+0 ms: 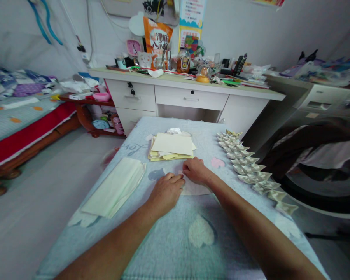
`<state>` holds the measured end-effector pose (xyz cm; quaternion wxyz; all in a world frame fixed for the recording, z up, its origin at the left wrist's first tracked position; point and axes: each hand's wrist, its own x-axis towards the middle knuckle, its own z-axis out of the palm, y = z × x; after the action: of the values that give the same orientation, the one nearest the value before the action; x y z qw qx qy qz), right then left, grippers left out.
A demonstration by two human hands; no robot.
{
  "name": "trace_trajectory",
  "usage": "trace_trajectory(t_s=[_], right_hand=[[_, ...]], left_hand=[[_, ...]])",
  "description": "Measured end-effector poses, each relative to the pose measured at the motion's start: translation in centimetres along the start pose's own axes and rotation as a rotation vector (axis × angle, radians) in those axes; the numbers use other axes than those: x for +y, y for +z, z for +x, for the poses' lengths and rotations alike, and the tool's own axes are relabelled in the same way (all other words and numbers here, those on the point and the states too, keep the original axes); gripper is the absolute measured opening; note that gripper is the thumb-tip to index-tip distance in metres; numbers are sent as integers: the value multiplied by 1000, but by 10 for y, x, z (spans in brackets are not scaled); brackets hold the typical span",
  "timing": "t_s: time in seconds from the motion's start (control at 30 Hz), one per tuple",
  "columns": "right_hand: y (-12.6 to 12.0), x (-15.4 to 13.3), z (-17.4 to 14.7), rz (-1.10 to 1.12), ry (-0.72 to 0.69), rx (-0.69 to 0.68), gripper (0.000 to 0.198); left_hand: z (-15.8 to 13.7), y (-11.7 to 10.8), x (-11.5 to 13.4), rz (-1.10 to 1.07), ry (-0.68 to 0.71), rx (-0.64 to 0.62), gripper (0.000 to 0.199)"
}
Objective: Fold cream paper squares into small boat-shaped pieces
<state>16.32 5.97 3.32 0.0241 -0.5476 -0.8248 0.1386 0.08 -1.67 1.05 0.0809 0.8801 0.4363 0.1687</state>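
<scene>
Near the middle of the cloth-covered table [175,256], my left hand [168,191] and my right hand [195,170] meet at the fingertips. Both have their fingers curled and pressed together. What they pinch is small and mostly hidden by the fingers. Beneath them lies a pale patch [194,189]; I cannot tell whether it is paper or a print on the cloth. Just beyond my hands rests a stack of cream and yellow paper sheets [172,144]. To the left of my left hand is a pile of larger folded pale paper [112,188].
Along the table's right edge runs a row of pointed folded-paper pieces [245,159]. Behind the table stands a white desk [189,99] crowded with jars and an orange bag [157,39]. A front-loading washing machine [332,97] is at right, a bed [32,116] at left.
</scene>
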Motion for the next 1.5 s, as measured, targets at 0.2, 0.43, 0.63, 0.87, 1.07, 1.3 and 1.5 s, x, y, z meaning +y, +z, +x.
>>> trace_trajectory(t_s=[0.2,0.43,0.63,0.87,1.07,1.3,1.5], right_hand=[[-1,2,-2,29,11,0,14],[3,3,-6,67,17,31,15],[3,3,-8,94,9,45,15],[1,2,-8,86,2,45,17],[3,2,-7,70,8,47,16],[5,2,-5,56,0,56,17],[6,2,-5,42,-6,55,18]], left_hand=[[0,-1,1,-3,2,-11,19],[-1,-2,1,-25,-12,-1,21],[0,-4,1,-12,-15,-10,20],[0,-4,2,-34,-24,1,20],[-2,-4,3,-29,-28,8,24],[-2,-3,3,-11,-36,9,25],[-3,-1,3,-10,-43,11,26]])
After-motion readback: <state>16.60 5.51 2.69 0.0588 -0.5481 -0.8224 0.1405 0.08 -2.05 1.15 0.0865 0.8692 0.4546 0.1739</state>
